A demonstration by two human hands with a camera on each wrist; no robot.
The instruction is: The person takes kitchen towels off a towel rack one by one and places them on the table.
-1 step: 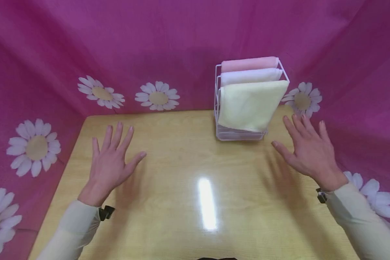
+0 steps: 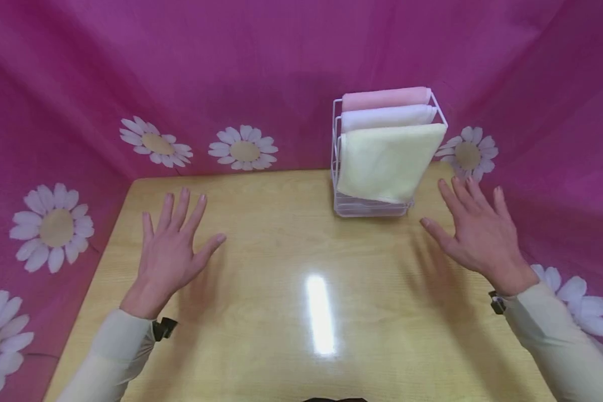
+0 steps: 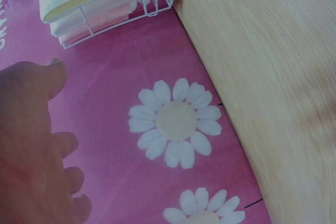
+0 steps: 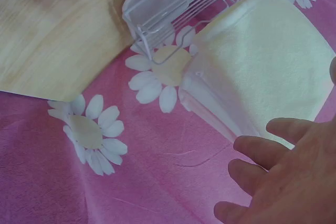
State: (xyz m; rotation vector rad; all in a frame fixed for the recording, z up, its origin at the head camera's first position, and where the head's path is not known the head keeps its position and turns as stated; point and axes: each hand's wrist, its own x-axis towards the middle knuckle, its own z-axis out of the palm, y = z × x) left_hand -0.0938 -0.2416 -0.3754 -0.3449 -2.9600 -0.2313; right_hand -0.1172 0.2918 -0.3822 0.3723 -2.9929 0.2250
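Observation:
Fingers spread, my left hand point(image 2: 168, 254) hovers over the left part of the wooden table and holds nothing. On the other side my right hand point(image 2: 482, 234) is also spread and free of any object, just to the right of a white wire rack point(image 2: 372, 211). Three folded towels hang on that rack: a pale yellow towel point(image 2: 389, 162) in front, a white towel point(image 2: 387, 118) behind it, and a pink towel point(image 2: 386, 99) at the back. The yellow one covers much of the others. Both wrist views show the rack beyond the fingers, apart from them in the head view.
The light wooden table point(image 2: 261, 234) carries a bright light reflection near its middle. A magenta curtain point(image 2: 281, 56) with large white daisies borders it at the back and both sides. The rack stands close to the back edge, right of centre.

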